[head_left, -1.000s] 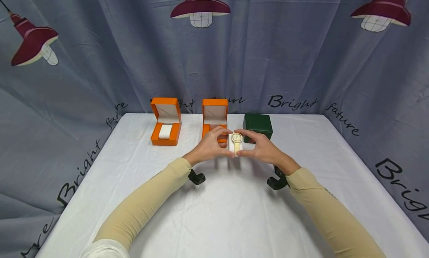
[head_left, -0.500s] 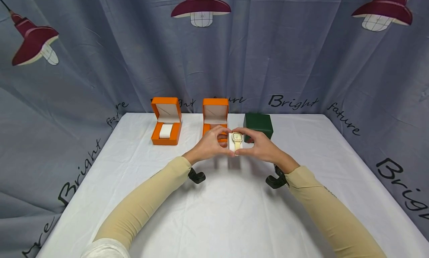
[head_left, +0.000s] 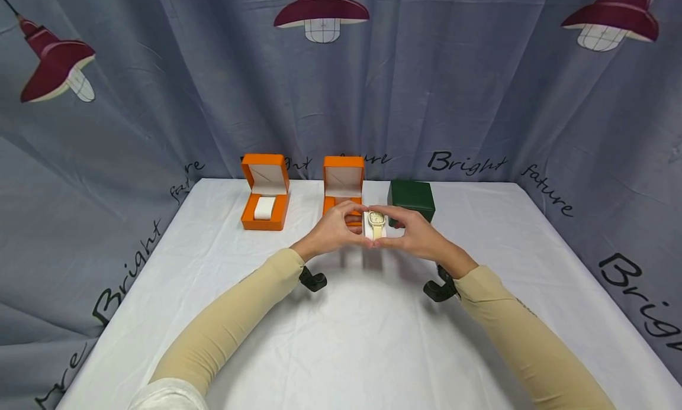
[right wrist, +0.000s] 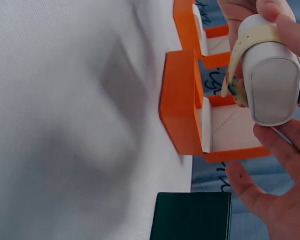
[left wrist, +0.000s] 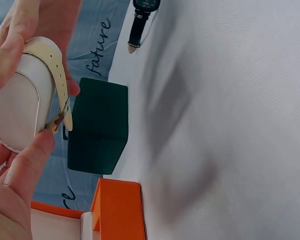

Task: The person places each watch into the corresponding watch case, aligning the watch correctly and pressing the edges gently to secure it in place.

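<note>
In the head view, a cream-strapped watch (head_left: pixel 376 219) sits around a white watch pillow (head_left: pixel 366 223), held above the table. My left hand (head_left: pixel 338 228) holds the pillow from the left, its thumb along the lower edge. From the right, my right hand (head_left: pixel 415 232) pinches the watch between thumb and index finger. The left wrist view shows the pillow's rounded end (left wrist: pixel 17 112) and the perforated strap (left wrist: pixel 55 60), with its buckle near the left thumb. Seen from the right wrist, the strap (right wrist: pixel 245 45) wraps the pillow's middle. The dial is hidden in both wrist views.
Two orange watch boxes stand with lids up behind the hands: the left box (head_left: pixel 263 223) contains a white pillow, and the middle box (head_left: pixel 342 161) is partly covered. A green box (head_left: pixel 411 195) is at right. The left wrist view shows another, black-strapped watch (left wrist: pixel 138 27) on the table.
Both hands stay nearly in place around the watch and pillow. Less of the strap shows below the dial, and the right thumb has shifted slightly up and left.
</note>
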Action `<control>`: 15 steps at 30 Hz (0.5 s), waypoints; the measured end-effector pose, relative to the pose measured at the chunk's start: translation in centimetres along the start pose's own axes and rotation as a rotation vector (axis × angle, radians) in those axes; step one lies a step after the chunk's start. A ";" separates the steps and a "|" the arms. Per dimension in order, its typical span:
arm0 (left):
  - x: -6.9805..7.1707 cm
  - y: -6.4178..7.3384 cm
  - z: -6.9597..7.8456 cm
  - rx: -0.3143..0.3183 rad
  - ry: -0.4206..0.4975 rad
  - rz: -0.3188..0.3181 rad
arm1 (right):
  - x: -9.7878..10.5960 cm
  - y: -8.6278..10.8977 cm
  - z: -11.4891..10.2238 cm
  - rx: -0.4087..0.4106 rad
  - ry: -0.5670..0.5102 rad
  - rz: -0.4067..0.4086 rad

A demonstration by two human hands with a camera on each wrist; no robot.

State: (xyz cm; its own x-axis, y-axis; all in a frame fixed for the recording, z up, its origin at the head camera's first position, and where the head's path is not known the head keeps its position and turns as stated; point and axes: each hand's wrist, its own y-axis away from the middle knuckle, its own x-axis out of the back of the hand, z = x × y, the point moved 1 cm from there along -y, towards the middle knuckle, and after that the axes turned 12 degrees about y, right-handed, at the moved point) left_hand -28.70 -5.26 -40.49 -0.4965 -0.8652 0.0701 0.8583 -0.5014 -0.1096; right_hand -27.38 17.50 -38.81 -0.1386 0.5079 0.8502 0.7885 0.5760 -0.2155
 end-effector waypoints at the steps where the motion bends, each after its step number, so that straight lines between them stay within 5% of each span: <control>1: 0.0 0.0 0.0 0.005 0.009 0.005 | 0.0 0.0 0.1 0.008 -0.001 0.003; 15: 0.0 -0.2 -0.5 0.014 0.033 0.014 | -0.3 0.0 0.2 0.014 -0.005 0.038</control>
State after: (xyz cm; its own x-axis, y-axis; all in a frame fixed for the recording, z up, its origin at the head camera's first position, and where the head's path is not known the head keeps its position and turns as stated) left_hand -28.94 -5.22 -40.96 -0.4886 -0.8718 0.0361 0.8666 -0.4897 -0.0961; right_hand -27.49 17.47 -39.20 -0.1114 0.5329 0.8388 0.7850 0.5648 -0.2545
